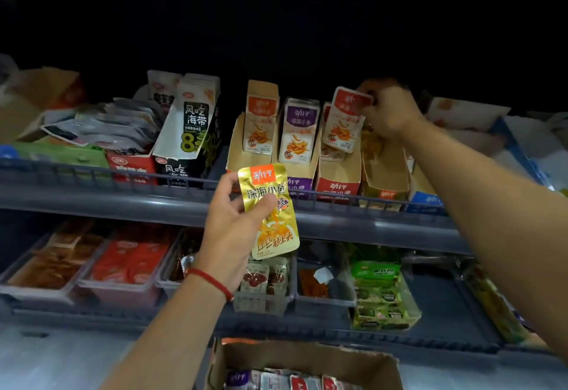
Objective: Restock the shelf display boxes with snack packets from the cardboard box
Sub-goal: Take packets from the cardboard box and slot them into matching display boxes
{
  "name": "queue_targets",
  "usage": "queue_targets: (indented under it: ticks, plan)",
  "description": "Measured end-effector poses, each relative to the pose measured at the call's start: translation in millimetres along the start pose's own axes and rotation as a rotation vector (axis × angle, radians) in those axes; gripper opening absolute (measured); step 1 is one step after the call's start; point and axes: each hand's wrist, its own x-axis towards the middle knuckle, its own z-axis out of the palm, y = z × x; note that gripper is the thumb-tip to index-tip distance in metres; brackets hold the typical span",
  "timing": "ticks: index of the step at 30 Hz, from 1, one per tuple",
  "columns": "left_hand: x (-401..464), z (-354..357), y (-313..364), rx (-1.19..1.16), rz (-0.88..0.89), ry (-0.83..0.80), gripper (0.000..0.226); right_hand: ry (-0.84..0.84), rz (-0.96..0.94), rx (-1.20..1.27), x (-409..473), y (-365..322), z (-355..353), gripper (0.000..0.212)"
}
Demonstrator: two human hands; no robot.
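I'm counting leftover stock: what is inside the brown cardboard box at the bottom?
Inside the open brown cardboard box lie several foil snack packets with purple and red labels, heaped loosely. The frame edge cuts off most of the box, so how many remain cannot be seen.

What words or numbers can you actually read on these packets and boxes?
"劲仔", "深海小鱼", "一秒上头": gold packet in the left hand.
"风吃海带", "8": black-and-white box.
"劲仔", "深海小鱼": purple packet.
"劲仔": red box.
"劲仔": red packet in the right hand; the rest is blurred.
Lower-shelf trays, the green box and the small print are too blurred to read.
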Motion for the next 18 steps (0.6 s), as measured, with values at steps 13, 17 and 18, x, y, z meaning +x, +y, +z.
queue_targets:
  ticks: [13,17,18]
  plan:
    - [-1,1,2,0.012,-0.015,-0.013,0.040,-0.145,0.071,-0.223,11,2,27,0.036]
    - [-1,2,1,0.013,-0.019,-0.009,0.040,-0.111,0.008,-0.315,10,-1,27,0.038]
    - [-1,2,1,0.015,-0.020,-0.004,0.041,-0.113,0.003,-0.337,9,-2,27,0.038]
